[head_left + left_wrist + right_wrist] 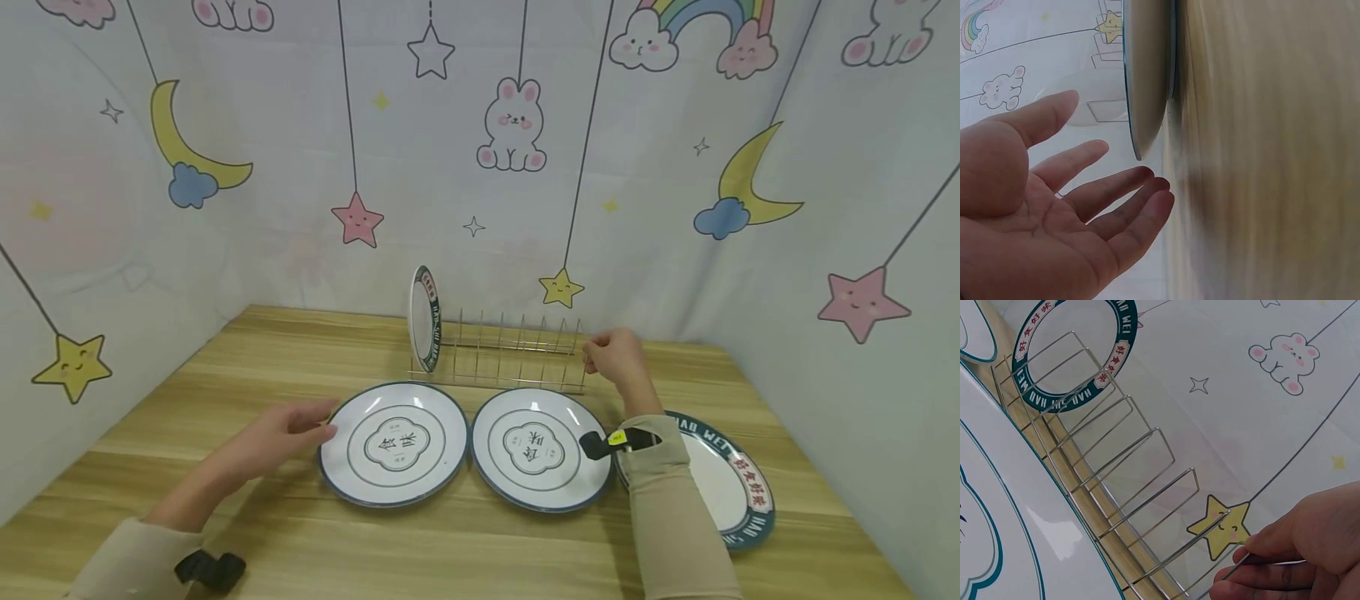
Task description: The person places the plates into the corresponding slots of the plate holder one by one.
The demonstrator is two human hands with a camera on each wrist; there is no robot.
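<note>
My right hand (618, 358) pinches the end wire of a metal dish rack (1159, 429) between thumb and curled fingers. A plate with a dark green lettered rim (423, 321) stands upright in the rack's left end. Flat in front lie two white plates with blue edges, a left plate (360, 454) and a middle plate (495, 454), side by side. Beside the left plate's outer edge is my left hand (281, 433), its fingers loosely spread. In the left wrist view the left hand's palm (1054, 225) shows with nothing in it.
Another green-rimmed plate (720, 483) lies at the right, partly hidden behind my right forearm. Behind the wooden table (300, 350) hangs a pale cloth (285, 250) printed with stars, moons and rabbits. More of this cloth rises along both sides.
</note>
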